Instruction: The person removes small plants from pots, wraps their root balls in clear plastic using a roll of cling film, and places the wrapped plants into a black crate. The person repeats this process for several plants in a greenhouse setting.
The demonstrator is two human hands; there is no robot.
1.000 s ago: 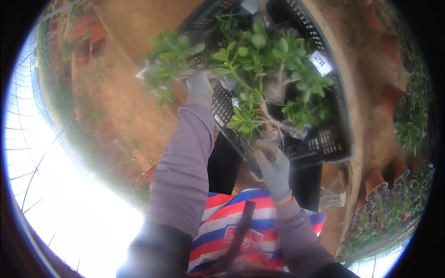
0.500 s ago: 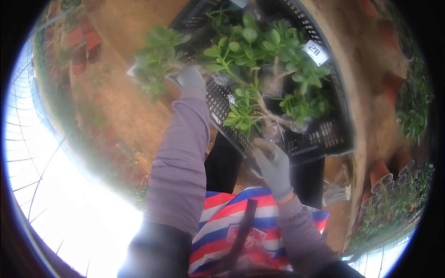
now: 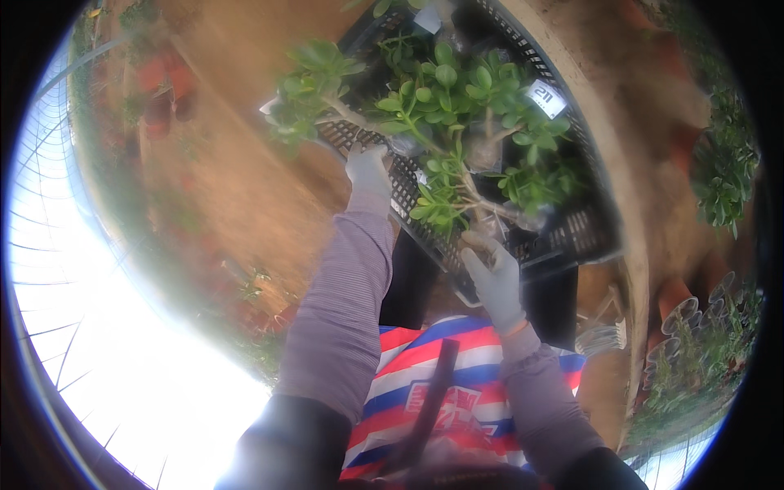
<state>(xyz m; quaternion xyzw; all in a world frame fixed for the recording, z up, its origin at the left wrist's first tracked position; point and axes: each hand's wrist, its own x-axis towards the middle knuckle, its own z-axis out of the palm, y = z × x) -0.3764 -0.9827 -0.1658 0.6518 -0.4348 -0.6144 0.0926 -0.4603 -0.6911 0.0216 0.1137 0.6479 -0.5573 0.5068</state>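
A black slatted crate (image 3: 580, 233) holds several leafy jade plants (image 3: 445, 98) with roots in clear wrapping. One jade plant (image 3: 314, 86) leans out over its left side on a bare stem. Just below that stem, my left hand (image 3: 369, 170), in a pale grey glove, is at the crate's left rim with its fingertips apart. My right hand (image 3: 496, 282), gloved alike, is by the near corner, below a wrapped root ball (image 3: 488, 224). Its thumb and fingers curve loosely, with a gap between them. Any contact with the rim is hard to make out.
White tags (image 3: 545, 98) show among the leaves. Terracotta pots (image 3: 167, 86) are blurred at the far left, with more potted plants (image 3: 727, 180) along the right. A striped red, white and blue apron (image 3: 441, 367) covers my lap, and brown ground (image 3: 229, 155) lies left of the crate.
My left hand has come down from the leaning jade plant's stem to the crate's left rim. My right hand remains by the near corner. The whole view has shifted slightly.
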